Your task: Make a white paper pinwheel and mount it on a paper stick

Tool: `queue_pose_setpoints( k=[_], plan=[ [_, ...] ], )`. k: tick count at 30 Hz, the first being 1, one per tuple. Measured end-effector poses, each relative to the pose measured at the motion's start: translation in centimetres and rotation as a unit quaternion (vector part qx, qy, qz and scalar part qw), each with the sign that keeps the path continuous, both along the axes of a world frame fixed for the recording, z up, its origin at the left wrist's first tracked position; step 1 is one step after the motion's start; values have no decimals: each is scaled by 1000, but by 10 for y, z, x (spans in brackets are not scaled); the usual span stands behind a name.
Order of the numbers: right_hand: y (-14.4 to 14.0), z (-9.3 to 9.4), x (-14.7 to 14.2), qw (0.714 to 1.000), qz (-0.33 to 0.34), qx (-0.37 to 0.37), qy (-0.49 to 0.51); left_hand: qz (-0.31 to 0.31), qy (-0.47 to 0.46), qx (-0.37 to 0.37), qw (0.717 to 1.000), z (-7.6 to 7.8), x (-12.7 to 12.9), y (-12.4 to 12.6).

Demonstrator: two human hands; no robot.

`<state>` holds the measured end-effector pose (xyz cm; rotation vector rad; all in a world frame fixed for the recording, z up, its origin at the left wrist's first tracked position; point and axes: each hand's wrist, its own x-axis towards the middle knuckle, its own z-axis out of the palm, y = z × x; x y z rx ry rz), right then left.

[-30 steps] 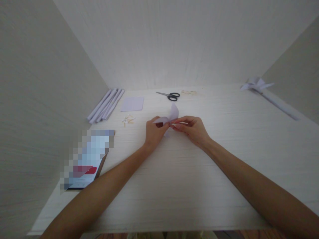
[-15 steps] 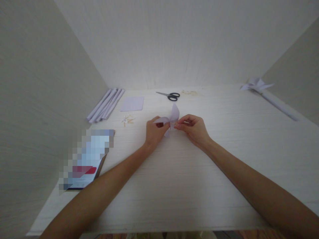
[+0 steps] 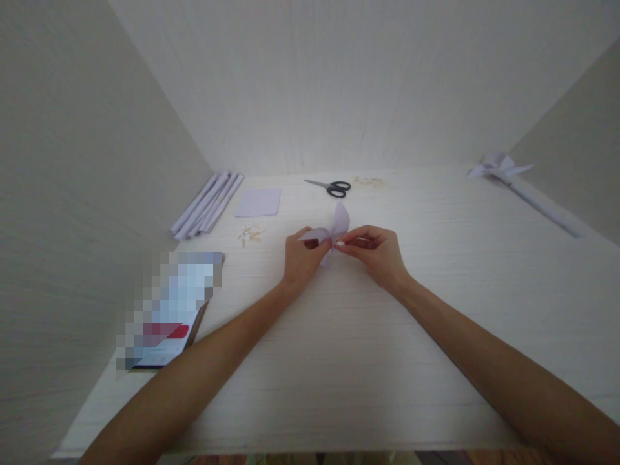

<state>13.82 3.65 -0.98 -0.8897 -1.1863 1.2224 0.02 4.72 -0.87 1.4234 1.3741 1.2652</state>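
A pale lilac paper pinwheel [image 3: 340,218], its blades curled, is held just above the table's middle. My left hand [image 3: 306,257] is closed on it, thumb near its centre. From the right, my right hand [image 3: 380,252] pinches a small white-tipped stick [image 3: 340,243] between thumb and fingertips, close to the pinwheel's centre. How far the stick goes into the paper is hidden by the fingers. Several similar short sticks [image 3: 250,234] lie in a loose pile left of my left hand.
Lilac paper squares [image 3: 258,202], several rolled paper tubes [image 3: 207,205] and black-handled scissors [image 3: 334,188] lie toward the back, with small pale scraps [image 3: 371,181] beside the scissors. A finished-looking pinwheel on a tube [image 3: 504,169] lies far right. A phone [image 3: 179,310] is by my left forearm.
My right fingers have turned slightly on the stick, and its white tip now shows where a thin yellowish length showed before. My left hand keeps its hold on the pinwheel.
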Motion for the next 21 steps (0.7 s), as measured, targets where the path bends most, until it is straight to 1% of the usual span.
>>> queue_pose_setpoints(
  k=[4,8,11,14,16,18,19,21],
  plan=[
    [0,2,0,999,-33,9,-15,-8,1,1,1000,0,0,0],
    [-1,3,0,999,-33,-1,-16,-15,-2,1,1000,-2,0,0],
    [-1,4,0,999,-34,5,-9,-9,-13,1,1000,-1,0,0],
    [-1,2,-1,999,-44,20,-23,8,-23,-5,1000,2,1,-1],
    [0,0,-2,995,-66,36,-59,24,-27,-12,999,3,1,-1],
    [-1,-1,-2,985,-99,68,-122,35,-27,-14,999,3,1,-1],
    [-1,-1,-2,975,-115,94,-165,36,-28,-12,999,3,1,-1],
    [-3,-1,-2,943,-142,154,-260,31,-31,-8,999,1,1,0]
  ],
)
